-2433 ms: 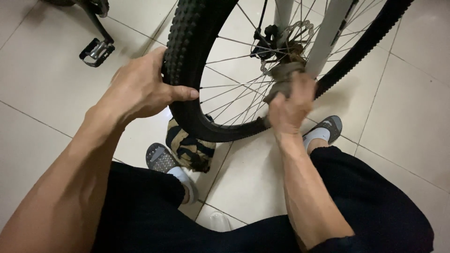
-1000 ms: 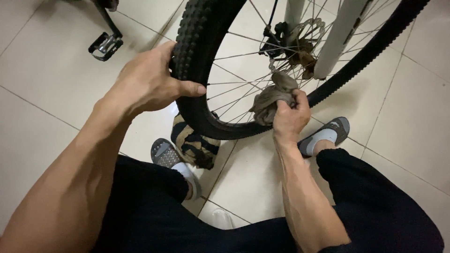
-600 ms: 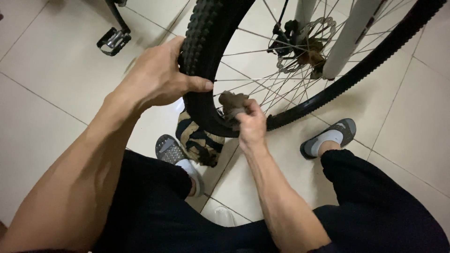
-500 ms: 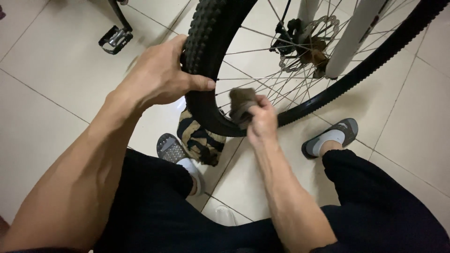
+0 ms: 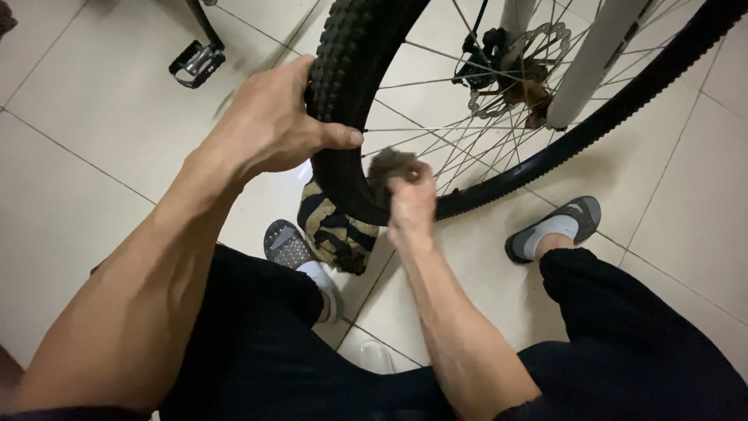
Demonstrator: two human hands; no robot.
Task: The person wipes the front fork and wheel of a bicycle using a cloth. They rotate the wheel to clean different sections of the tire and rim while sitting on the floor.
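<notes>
left hand [image 5: 269,125] clamped on tire [image 5: 343,93] | right hand [image 5: 409,204] fisted round rag [image 5: 387,165] beside tire | risk: rag could catch spokes [image 5: 444,132] if wheel spins

The right hand [image 5: 411,204], with its brown rag [image 5: 387,165], is now away from the hub [image 5: 514,74] and fork and down at the wheel's lower rim [image 5: 366,183], pressing the rag there.
</notes>
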